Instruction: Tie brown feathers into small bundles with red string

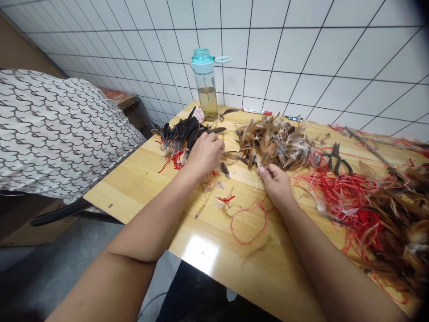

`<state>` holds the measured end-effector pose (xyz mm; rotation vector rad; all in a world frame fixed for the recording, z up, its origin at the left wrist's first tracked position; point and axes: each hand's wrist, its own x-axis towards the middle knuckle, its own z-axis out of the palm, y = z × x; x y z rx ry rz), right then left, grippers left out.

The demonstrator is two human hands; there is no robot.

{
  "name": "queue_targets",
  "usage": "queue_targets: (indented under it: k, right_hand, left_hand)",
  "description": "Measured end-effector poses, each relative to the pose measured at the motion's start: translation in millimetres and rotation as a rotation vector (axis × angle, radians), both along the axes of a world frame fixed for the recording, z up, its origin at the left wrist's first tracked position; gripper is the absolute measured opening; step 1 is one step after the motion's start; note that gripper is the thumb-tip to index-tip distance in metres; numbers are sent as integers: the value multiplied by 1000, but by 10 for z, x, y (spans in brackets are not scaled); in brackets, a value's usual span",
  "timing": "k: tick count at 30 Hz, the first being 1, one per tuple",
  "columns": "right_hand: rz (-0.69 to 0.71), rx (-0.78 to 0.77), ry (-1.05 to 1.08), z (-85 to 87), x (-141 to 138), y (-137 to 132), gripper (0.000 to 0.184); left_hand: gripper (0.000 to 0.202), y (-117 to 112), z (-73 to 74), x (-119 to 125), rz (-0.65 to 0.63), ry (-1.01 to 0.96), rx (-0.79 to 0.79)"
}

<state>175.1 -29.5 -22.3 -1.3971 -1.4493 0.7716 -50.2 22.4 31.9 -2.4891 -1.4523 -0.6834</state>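
Note:
My right hand (276, 181) pinches the pale quill end of a brown feather (266, 154) between thumb and forefinger, at the near edge of a heap of brown and grey feathers (288, 138). A short white thread hangs below the fingertips. My left hand (206, 154) is closed, its fingers curled down beside a pile of black feathers (182, 132) with red ties (176, 161). Its fingertips are turned away, so what they grip is hidden. Between the hands lie a small dark feather (224, 170) and a loop of red string (250, 241).
A water bottle (206, 89) stands at the back beside a red marker (257, 112) and a blue marker (294, 118). Pliers (336, 160), tangled red string (351, 197) and more brown feathers (398, 223) cover the right side. A patterned cloth (60, 134) hangs at left.

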Motion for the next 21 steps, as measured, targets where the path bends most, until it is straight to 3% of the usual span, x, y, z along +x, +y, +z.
queue_targets:
  k: [5,12,21]
  right_hand:
    - [-10,-12,-1,31,-6,-20,30]
    - [-4,-1,-13,50,-15,-37,30]
    - [4,23,-57,37,-11,-32,29]
  left_hand:
    - [15,14,-85,32,-55,24,-79]
    - [14,147,-182,-60,97,-43,-112]
    - [8,173,-337,38,50,-47,-161]
